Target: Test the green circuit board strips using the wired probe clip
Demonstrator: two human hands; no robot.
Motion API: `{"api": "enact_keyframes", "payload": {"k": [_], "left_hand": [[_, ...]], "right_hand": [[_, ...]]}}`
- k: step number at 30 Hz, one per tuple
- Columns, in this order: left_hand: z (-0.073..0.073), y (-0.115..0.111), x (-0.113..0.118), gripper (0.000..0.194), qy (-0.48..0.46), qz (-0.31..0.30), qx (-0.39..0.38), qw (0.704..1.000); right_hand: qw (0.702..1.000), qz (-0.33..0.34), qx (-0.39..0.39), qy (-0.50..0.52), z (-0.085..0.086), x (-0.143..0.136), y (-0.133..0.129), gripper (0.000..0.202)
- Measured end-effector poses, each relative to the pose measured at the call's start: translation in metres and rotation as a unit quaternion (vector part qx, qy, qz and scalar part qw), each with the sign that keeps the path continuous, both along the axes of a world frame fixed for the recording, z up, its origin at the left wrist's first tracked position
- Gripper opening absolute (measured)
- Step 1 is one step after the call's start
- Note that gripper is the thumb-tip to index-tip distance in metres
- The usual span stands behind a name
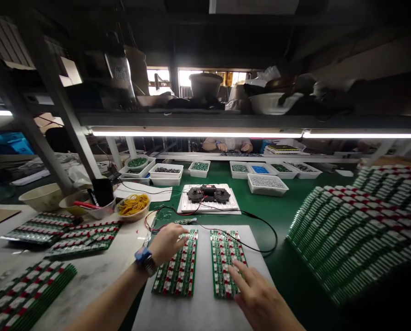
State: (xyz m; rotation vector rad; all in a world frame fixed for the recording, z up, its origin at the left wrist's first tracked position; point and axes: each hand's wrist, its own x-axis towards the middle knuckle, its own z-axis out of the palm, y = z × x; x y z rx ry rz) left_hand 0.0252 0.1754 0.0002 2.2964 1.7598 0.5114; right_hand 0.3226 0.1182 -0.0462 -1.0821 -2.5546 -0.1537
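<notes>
The fingers of the right hand (260,294) are spread and loose over the right panel (222,262), near its outer edge, gripping nothing; those of the left hand (167,241) bend over the far end of the left panel (176,276), and whether they pinch it cannot be told. Both panels, green with rows of white and red parts, lie side by side on the white board (205,310), a gap between them. The biggest hazard is perhaps the tall stack of panels (346,239) right of the white board: a bump against it could make it slide. A smaller one is the black cable (276,236), which loops past the board's right edge and crosses over the right panel's far end; a finger catching it could drag the panel askew or tug the wired black device (208,194) beyond the board. Least, a hard press could bend the small parts. The room is dark, and the green tabletop (277,266) spreads beneath the board; beyond the board are a loaded shelf (205,118) up high, a lit tube (198,134) under it, another person's hands (222,146) and white trays (269,191) of components, while left of the board sits a bowl of yellow rubber bands (136,217).
</notes>
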Motion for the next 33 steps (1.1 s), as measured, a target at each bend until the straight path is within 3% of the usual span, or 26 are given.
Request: {"api": "enact_keyframes", "payload": {"k": [3, 9, 12, 15, 17, 19, 21, 22, 23, 25, 27, 28, 30, 33], "left_hand": [[-0.016, 0.045, 0.001, 0.023, 0.107, 0.044, -0.033, 0.993], [-0.045, 0.096, 0.001, 0.019, 0.103, 0.088, -0.071, 0.988], [-0.045, 0.105, -0.004, 0.013, 0.077, 0.093, -0.073, 0.99], [-0.033, 0.108, -0.001, 0.017, 0.029, 0.095, -0.033, 0.995], [-0.022, 0.108, 0.01, 0.025, -0.012, 0.083, 0.008, 0.996], [-0.011, 0.106, 0.03, 0.029, -0.063, 0.053, 0.033, 0.996], [-0.003, 0.102, 0.054, 0.03, -0.173, -0.02, 0.03, 0.984], [-0.001, 0.1, 0.065, 0.031, -0.231, -0.065, 0.009, 0.971], [0.0, 0.097, 0.076, 0.031, -0.266, -0.1, -0.01, 0.959], [-0.002, 0.092, 0.091, 0.029, -0.271, -0.148, -0.031, 0.951], [-0.008, 0.087, 0.098, 0.034, -0.199, -0.151, -0.042, 0.967], [-0.013, 0.085, 0.099, 0.038, -0.153, -0.139, -0.048, 0.977], [-0.024, 0.082, 0.102, 0.043, -0.08, -0.106, -0.057, 0.989], [-0.039, 0.081, 0.112, 0.047, -0.062, -0.082, -0.037, 0.994]], "right_hand": [[0.998, -0.041, 0.025, -0.03, 0.007, 0.008, 0.014, 0.058], [0.997, -0.051, -0.055, -0.023, 0.011, 0.013, 0.022, 0.059], [0.991, -0.042, -0.126, 0.015, 0.016, 0.017, 0.027, 0.055], [0.968, -0.03, -0.213, 0.129, 0.021, 0.02, 0.04, 0.048], [0.92, -0.037, -0.301, 0.247, 0.023, 0.017, 0.053, 0.048], [0.832, -0.054, -0.413, 0.368, 0.023, 0.01, 0.068, 0.062], [0.749, -0.043, -0.49, 0.443, 0.02, 0.002, 0.083, 0.079], [0.736, -0.031, -0.499, 0.456, 0.018, -0.001, 0.09, 0.082], [0.748, -0.029, -0.482, 0.456, 0.015, -0.002, 0.097, 0.081], [0.824, -0.072, -0.379, 0.415, 0.008, 0.004, 0.11, 0.071], [0.898, -0.157, -0.237, 0.334, 0.001, 0.018, 0.12, 0.065], [0.918, -0.189, -0.196, 0.288, -0.001, 0.026, 0.123, 0.062], [0.929, -0.225, -0.204, 0.211, -0.003, 0.039, 0.125, 0.048], [0.938, -0.183, -0.188, 0.225, 0.002, 0.041, 0.119, 0.033]]}}
